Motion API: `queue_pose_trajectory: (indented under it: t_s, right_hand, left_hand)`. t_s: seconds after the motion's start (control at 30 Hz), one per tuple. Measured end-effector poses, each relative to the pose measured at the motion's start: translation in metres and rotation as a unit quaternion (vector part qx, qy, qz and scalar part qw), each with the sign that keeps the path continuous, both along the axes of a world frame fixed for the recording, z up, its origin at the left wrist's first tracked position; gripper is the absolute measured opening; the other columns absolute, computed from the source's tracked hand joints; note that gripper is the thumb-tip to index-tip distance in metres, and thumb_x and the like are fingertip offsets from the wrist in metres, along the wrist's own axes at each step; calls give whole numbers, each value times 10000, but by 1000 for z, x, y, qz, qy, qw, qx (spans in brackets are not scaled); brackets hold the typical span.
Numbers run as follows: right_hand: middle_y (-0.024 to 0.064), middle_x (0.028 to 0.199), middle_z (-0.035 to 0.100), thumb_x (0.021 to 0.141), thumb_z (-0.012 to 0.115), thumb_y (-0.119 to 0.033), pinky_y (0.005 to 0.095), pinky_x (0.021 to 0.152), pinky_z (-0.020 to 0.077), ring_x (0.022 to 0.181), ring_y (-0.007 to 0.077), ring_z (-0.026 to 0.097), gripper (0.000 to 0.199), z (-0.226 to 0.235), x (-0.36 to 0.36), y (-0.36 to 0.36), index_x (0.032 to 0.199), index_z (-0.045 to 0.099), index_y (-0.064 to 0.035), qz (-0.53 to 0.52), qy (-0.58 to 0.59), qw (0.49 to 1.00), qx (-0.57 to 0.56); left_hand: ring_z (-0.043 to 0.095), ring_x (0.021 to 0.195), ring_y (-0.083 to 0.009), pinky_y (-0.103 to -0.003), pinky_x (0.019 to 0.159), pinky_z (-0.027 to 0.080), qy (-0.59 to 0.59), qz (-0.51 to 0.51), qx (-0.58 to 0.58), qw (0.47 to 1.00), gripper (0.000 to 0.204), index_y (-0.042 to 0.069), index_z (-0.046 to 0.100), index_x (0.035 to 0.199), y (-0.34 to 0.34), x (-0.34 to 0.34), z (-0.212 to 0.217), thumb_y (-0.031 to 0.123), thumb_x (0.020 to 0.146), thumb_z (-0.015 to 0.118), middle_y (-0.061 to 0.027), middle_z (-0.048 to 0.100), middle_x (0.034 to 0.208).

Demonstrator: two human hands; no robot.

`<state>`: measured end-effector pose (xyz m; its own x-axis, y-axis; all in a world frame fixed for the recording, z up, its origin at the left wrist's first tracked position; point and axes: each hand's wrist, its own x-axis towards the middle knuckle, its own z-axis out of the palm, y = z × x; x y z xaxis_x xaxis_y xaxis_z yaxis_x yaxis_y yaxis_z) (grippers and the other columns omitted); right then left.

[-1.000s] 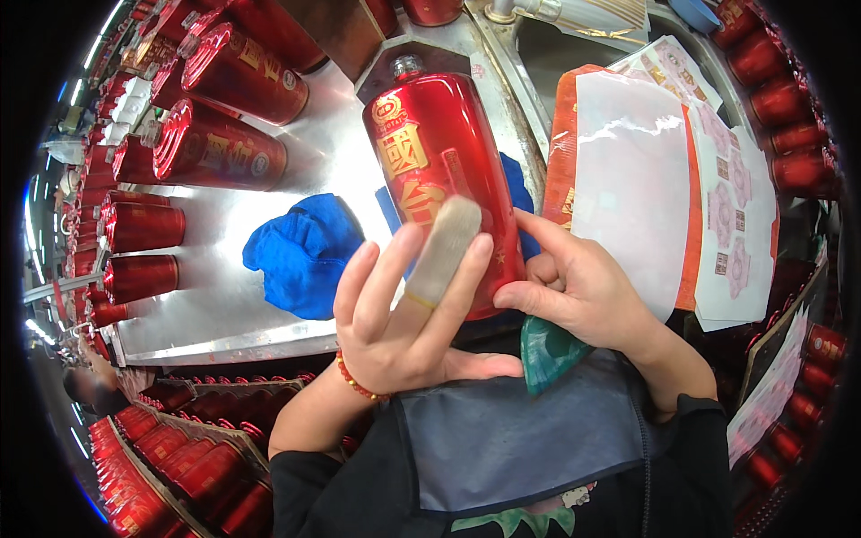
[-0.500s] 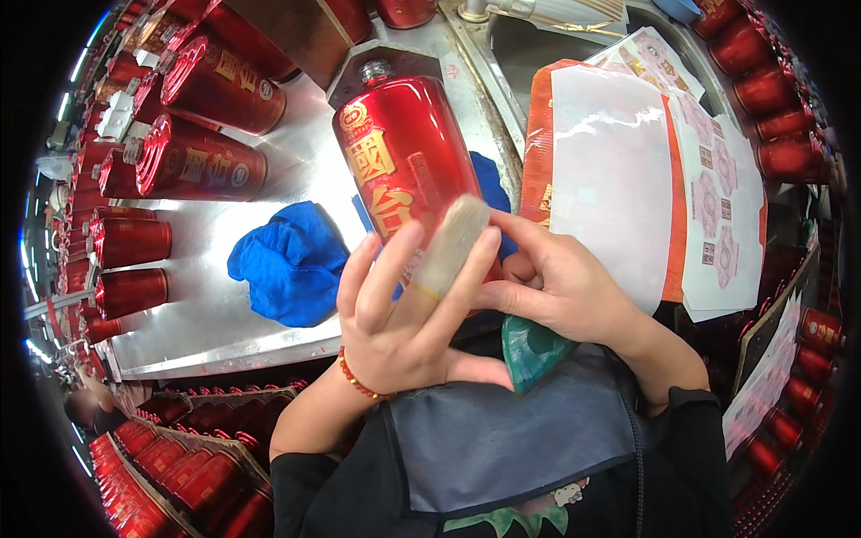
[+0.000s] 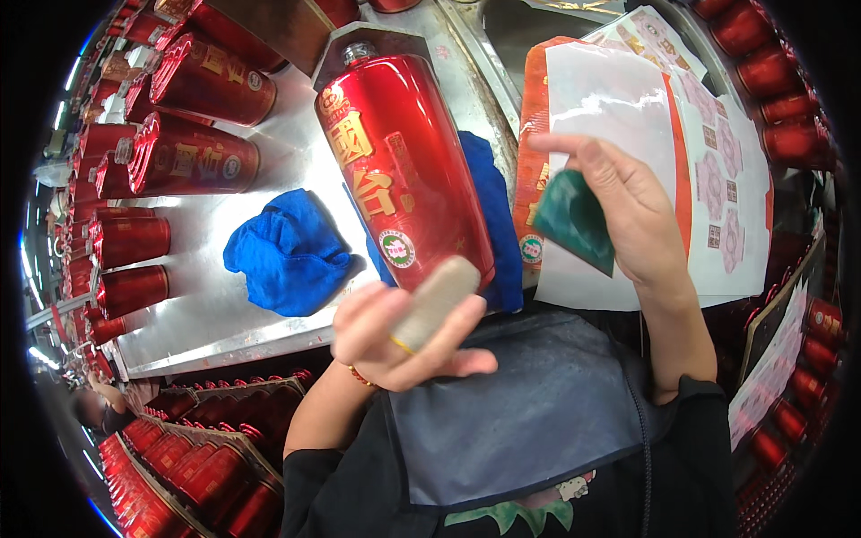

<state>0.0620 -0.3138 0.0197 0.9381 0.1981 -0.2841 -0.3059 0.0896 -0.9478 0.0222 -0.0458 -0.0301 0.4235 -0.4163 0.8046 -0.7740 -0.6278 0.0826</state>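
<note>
A large red bottle [image 3: 421, 170] with gold markings and a small round label lies tilted on a blue cloth [image 3: 489, 193], its neck pointing away from me. My left hand [image 3: 404, 336] is just below the bottle's near end, slightly blurred, its fingers apart and holding nothing. One of its fingers wears a whitish cover [image 3: 439, 300] with a yellow band at its base. My right hand [image 3: 632, 211] grips a dark green, flat scraper [image 3: 574, 220] over the stack of sheets, index finger stretched out to the left.
White backing paper [image 3: 610, 99] and printed sheets [image 3: 722, 197] lie on an orange sheet [image 3: 535, 81] at right. A crumpled blue cloth [image 3: 287, 255] rests on the metal table [image 3: 193, 309]. More red bottles [image 3: 193, 157] stand at left, with several others around the edges.
My right hand has moved right and up with the green scraper, away from my left hand and over the sheets. My left hand has lowered slightly, uncovering the bottle's round label.
</note>
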Motion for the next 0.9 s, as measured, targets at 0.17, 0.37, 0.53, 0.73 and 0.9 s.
queue_pose_trajectory:
  t_s: [0.17,0.37,0.53,0.73,0.9]
  right_hand:
    - [21,1027,672,943,693,-65,217,850,502,972,74,625,225,15,-11,30,1162,690,-12,14,-124,992,-10]
    - [44,939,694,893,724,-15,228,775,508,877,82,646,219,16,20,11,1111,714,-15,-53,-278,920,-271]
    - [30,829,640,661,825,32,267,678,447,758,164,566,372,38,0,31,1018,787,-63,72,-489,810,-314]
    - [-41,825,661,628,847,-100,291,743,416,811,181,532,327,29,-30,31,948,807,-148,118,-525,763,-357]
    - [-36,805,661,645,849,-88,295,755,390,802,179,516,295,35,-44,23,932,799,-132,110,-482,789,-365]
  left_hand:
    - [332,1437,-436,-470,1151,342,292,39,-56,954,1382,-73,212,1556,3,5,11,570,584,956,-308,297,1552]
    - [393,1427,-370,-444,1166,343,347,58,-95,931,1331,-52,177,1590,-7,19,9,358,610,979,-252,342,1565]
    - [447,1388,-377,-434,1137,390,337,59,-126,931,1285,-41,216,1583,-15,18,16,322,620,985,-262,386,1539]
    - [492,1349,-343,-412,1122,418,280,70,-111,951,1163,-22,338,1556,-19,19,23,261,625,975,-217,446,1510]
    - [476,1357,-367,-418,1131,406,286,81,-64,953,1209,-15,308,1570,-20,16,27,272,609,983,-233,438,1504]
